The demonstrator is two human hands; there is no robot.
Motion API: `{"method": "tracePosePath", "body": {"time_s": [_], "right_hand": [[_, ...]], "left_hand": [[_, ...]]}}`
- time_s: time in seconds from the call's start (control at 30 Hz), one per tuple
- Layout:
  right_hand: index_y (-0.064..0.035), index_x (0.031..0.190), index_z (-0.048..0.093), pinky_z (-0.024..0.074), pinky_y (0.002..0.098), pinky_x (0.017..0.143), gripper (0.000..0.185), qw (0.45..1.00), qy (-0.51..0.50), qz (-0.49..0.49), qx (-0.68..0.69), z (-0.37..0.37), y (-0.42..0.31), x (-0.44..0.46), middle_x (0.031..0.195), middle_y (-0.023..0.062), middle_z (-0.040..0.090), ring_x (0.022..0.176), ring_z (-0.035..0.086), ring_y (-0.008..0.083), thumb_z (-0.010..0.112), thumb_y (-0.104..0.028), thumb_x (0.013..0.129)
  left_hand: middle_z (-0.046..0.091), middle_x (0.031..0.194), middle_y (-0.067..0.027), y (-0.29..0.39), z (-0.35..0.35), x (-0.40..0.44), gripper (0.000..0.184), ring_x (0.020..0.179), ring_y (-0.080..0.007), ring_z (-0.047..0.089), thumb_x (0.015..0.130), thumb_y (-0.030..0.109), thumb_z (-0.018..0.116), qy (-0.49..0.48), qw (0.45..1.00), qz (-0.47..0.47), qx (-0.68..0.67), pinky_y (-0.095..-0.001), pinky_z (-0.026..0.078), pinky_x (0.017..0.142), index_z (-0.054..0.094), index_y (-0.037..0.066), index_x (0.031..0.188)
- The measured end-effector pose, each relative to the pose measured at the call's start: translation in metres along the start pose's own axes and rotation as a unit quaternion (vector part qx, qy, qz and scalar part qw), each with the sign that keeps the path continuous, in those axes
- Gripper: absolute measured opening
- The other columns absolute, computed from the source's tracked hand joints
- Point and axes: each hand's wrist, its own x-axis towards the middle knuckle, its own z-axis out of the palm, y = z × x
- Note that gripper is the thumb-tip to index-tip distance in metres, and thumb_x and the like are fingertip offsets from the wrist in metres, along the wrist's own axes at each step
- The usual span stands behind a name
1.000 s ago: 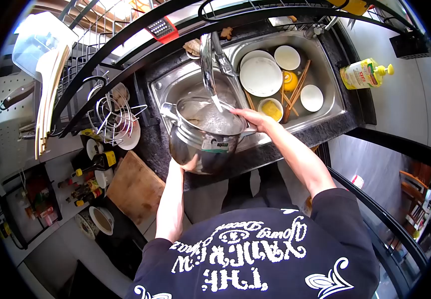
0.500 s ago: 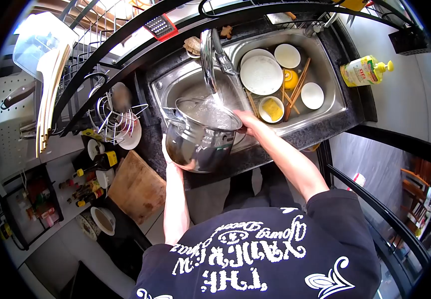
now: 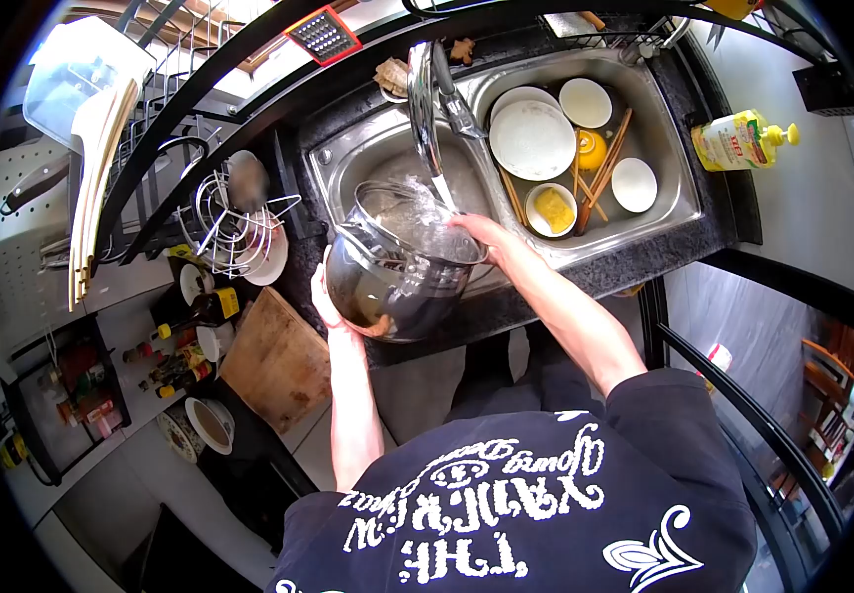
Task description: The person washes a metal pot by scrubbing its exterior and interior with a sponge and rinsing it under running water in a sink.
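A shiny steel pot [image 3: 402, 296] is tilted over the front edge of the left sink basin [image 3: 348, 148], its mouth facing the tap. Water from the chrome faucet [image 3: 424, 124] runs into it and splashes inside. My left hand [image 3: 326, 301] supports the pot low on its left side, the fingers partly hidden beneath it. At the right of the rim, my right hand [image 3: 478, 235] grips the pot, some fingertips reaching over the edge.
The right sink basin [image 3: 679, 203] holds white bowls and plates [image 3: 534, 140], chopsticks [image 3: 607, 168] and a yellow sponge [image 3: 554, 210]. A yellow soap bottle [image 3: 738, 141] lies right. A wire rack [image 3: 239, 232] and wooden cutting board [image 3: 274, 361] are left.
The pot has tipped further toward the faucet. My right hand has shifted up over the rim, and my left hand shows more at the pot's side. The whole view has shifted slightly.
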Motion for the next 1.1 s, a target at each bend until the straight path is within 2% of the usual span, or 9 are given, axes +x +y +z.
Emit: {"method": "tracePosePath", "body": {"time_s": [0.23, 0.3, 0.5, 0.57, 0.63, 0.73, 0.83, 1.0, 1.1], "right_hand": [[-0.0067, 0.138, 0.033, 0.0574, 0.0318, 0.063, 0.064, 0.99, 0.017, 0.006, -0.139, 0.001, 0.006, -0.033, 0.1, 0.0126, 0.061, 0.076, 0.066, 0.0195, 0.056, 0.006, 0.08], [-0.0083, 0.141, 0.028, 0.0579, 0.0386, 0.064, 0.067, 0.99, -0.055, 0.003, -0.129, -0.017, 0.012, -0.023, 0.104, 0.0142, 0.057, 0.084, 0.063, 0.0227, 0.056, 0.004, 0.081], [-0.0108, 0.146, 0.029, 0.0525, 0.027, 0.083, 0.071, 0.962, -0.152, -0.016, -0.226, 0.014, -0.023, -0.052, 0.127, 0.0116, 0.053, 0.107, 0.057, 0.0155, 0.042, 0.016, 0.082], [-0.0186, 0.15, 0.023, 0.0526, 0.0254, 0.058, 0.079, 0.96, -0.166, -0.004, -0.225, 0.02, -0.032, -0.056, 0.103, 0.0081, 0.061, 0.07, 0.061, 0.0123, 0.053, 0.01, 0.083], [-0.018, 0.15, 0.024, 0.0533, 0.0256, 0.057, 0.077, 0.965, -0.154, 0.013, -0.212, 0.019, -0.036, -0.05, 0.106, 0.009, 0.062, 0.07, 0.063, 0.0123, 0.053, 0.01, 0.084], [-0.0185, 0.149, 0.029, 0.0526, 0.024, 0.054, 0.072, 0.944, -0.161, 0.033, -0.287, 0.007, -0.044, -0.023, 0.096, 0.0063, 0.065, 0.067, 0.063, 0.01, 0.05, 0.009, 0.085], [-0.0143, 0.142, 0.038, 0.0394, 0.0213, 0.05, 0.069, 0.919, -0.117, -0.005, -0.377, 0.015, -0.061, -0.043, 0.086, 0.0016, 0.057, 0.069, 0.052, 0.0068, 0.058, 0.005, 0.079], [-0.0043, 0.118, 0.063, 0.0491, 0.0309, 0.069, 0.037, 0.892, -0.057, -0.169, -0.416, -0.002, -0.058, -0.001, 0.085, 0.0031, 0.064, 0.071, 0.059, 0.0125, 0.057, -0.01, 0.082], [-0.0054, 0.107, 0.064, 0.0438, 0.0278, 0.07, 0.03, 0.952, -0.008, -0.044, -0.303, 0.001, -0.067, -0.006, 0.086, 0.0026, 0.062, 0.083, 0.055, 0.0117, 0.06, -0.018, 0.08]], "left_hand": [[0.063, 0.117, -0.0124, 0.005, 0.026, -0.008, 0.039, 0.107, -0.0272, 0.061, 0.097, 0.027, 0.038, 0.0, 0.997, 0.061, 0.037, -0.043, 0.048, 0.096, 0.056, 0.003, 0.121], [0.062, 0.118, -0.0115, 0.005, 0.026, -0.008, 0.038, 0.108, -0.0267, 0.06, 0.097, 0.027, 0.038, -0.008, 0.997, 0.065, 0.036, -0.043, 0.047, 0.097, 0.055, 0.003, 0.122], [0.062, 0.118, -0.011, 0.001, 0.053, -0.034, 0.032, 0.108, -0.026, 0.06, 0.098, 0.024, 0.04, 0.05, 0.994, 0.09, 0.035, -0.0431, 0.047, 0.097, 0.056, 0.006, 0.119], [0.062, 0.119, -0.0112, -0.002, 0.036, -0.035, 0.032, 0.11, -0.0256, 0.059, 0.098, 0.025, 0.04, 0.076, 0.986, 0.143, 0.041, -0.043, 0.047, 0.097, 0.055, 0.006, 0.119], [0.061, 0.121, -0.0119, -0.001, 0.005, -0.029, 0.037, 0.112, -0.0262, 0.058, 0.098, 0.03, 0.042, 0.082, 0.987, 0.129, 0.053, -0.0442, 0.047, 0.097, 0.055, 0.006, 0.123], [0.058, 0.126, -0.0099, -0.009, -0.005, -0.026, 0.053, 0.111, -0.0258, 0.057, 0.095, 0.047, 0.046, 0.074, 0.992, -0.107, 0.002, -0.0438, 0.047, 0.096, 0.053, 0.006, 0.127], [0.058, 0.126, -0.0097, -0.012, 0.013, -0.031, 0.058, 0.11, -0.0264, 0.057, 0.093, 0.055, 0.047, 0.09, 0.986, -0.14, 0.011, -0.0441, 0.047, 0.095, 0.053, 0.008, 0.128], [0.055, 0.129, -0.01, -0.023, 0.027, -0.026, 0.068, 0.115, -0.0295, 0.053, 0.087, 0.062, 0.053, 0.133, 0.978, -0.16, 0.01, -0.0503, 0.051, 0.088, 0.051, 0.01, 0.13], [0.057, 0.127, -0.0089, -0.04, 0.041, -0.026, 0.059, 0.115, -0.0287, 0.053, 0.09, 0.051, 0.054, 0.117, 0.983, -0.106, -0.089, -0.0488, 0.047, 0.094, 0.052, 0.009, 0.13]]}}
